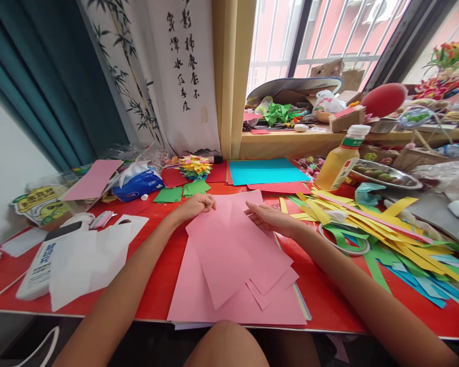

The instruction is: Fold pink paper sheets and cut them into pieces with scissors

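Several pink paper sheets [229, 250] overlap at uneven angles on a larger stack of pink paper [191, 300] in front of me. My left hand [198, 206] is closed at the upper left edge of the loose sheets, thumb and fingers pinching the paper. Across from it, my right hand [270, 218] lies along the upper right edge, thumb stretched out and apart from the slightly bent fingers. Its fingertips are near the paper, partly hidden, and I see nothing gripped in them. Pale sheet edges show under the stack at the lower right.
Paper strips [390, 224] and a white ring [361, 250] lie to the right. A juice bottle [338, 163] and metal bowl [390, 173] stand behind. Blue sheets [268, 172], green squares [168, 194] and a tissue pack [137, 183] are farther back. White papers [87, 270] lie left.
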`<state>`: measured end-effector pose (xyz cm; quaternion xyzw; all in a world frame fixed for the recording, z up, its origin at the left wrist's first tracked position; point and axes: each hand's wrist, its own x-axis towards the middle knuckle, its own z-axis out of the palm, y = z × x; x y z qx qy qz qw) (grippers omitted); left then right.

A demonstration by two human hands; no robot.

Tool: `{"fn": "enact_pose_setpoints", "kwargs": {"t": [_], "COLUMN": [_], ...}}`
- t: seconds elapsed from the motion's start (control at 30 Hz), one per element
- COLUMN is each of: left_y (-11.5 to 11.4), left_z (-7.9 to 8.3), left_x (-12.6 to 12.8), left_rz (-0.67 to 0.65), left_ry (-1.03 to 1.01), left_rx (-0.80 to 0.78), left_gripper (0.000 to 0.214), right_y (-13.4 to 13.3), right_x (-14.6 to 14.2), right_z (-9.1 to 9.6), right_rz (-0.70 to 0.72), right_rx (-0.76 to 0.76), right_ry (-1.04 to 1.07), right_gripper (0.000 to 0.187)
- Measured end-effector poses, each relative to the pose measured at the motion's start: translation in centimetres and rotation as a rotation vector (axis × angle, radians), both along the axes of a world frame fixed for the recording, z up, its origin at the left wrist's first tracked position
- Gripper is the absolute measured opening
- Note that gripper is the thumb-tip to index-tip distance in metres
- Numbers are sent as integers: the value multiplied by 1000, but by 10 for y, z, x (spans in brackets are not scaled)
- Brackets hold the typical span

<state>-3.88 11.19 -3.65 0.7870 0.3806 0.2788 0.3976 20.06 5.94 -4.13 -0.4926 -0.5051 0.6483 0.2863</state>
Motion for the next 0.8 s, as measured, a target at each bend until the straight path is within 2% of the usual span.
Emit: {"fn": "enact_pose_setpoints", "kwargs": {"t": [0.17, 0.33, 0.43, 0.53, 0.63, 0.7, 0.8], "left_y": [-2, -11, -10, -7, -10, -14, -18], "left_z": [-5, -8, -10, -8, -2, 3, 5], "left_x": [8, 26, 31, 31, 27, 25, 25], "left_rz": [78, 59, 54, 166, 237, 170, 65], "left_ry": [-43, -148, -167, -209, -315, -330, -305], "left_rx": [79, 149, 161, 36, -179, -270, -315], "left_gripper": [9, 14, 19, 18, 37, 46, 52], "right_y": [-2, -9, -12, -11, -7, -4, -1], "right_x": [-1, -4, -9, -12, -11, -8, 0], "right_z": [4, 7, 7, 4, 2, 4, 9], "right_rz": [1, 226, 296, 240, 137, 89, 38], "right_rx": [35, 150, 112, 155, 309, 428, 626], "right_ry": [-62, -105, -52, -73, -177, -247, -355], "right_gripper": [41, 31, 28, 30, 30, 31, 30]}}
